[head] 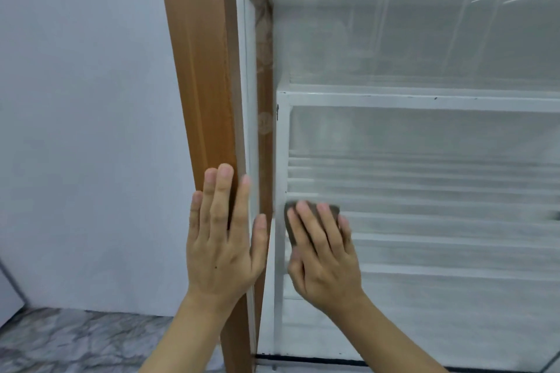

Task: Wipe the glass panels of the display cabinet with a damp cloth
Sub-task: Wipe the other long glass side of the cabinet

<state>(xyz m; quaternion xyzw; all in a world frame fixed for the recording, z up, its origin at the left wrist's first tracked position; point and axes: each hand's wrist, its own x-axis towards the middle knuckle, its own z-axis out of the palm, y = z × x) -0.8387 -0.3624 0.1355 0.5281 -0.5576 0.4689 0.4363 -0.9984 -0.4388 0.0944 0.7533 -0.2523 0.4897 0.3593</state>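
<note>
The display cabinet's front glass panel (424, 39) fills the right of the head view, with wet horizontal streaks across its lower part. A brown wooden corner post (200, 70) frames its left edge. My right hand (324, 254) presses a small dark brown cloth (292, 221) flat against the glass near the post, fingers straight; most of the cloth is hidden under the hand. My left hand (224, 239) rests flat on the post with fingers straight, thumb toward the glass.
White shelf frames (394, 98) show behind the glass. A plain pale wall (85, 130) stands to the left of the cabinet. Grey marbled floor (75, 339) lies at the lower left.
</note>
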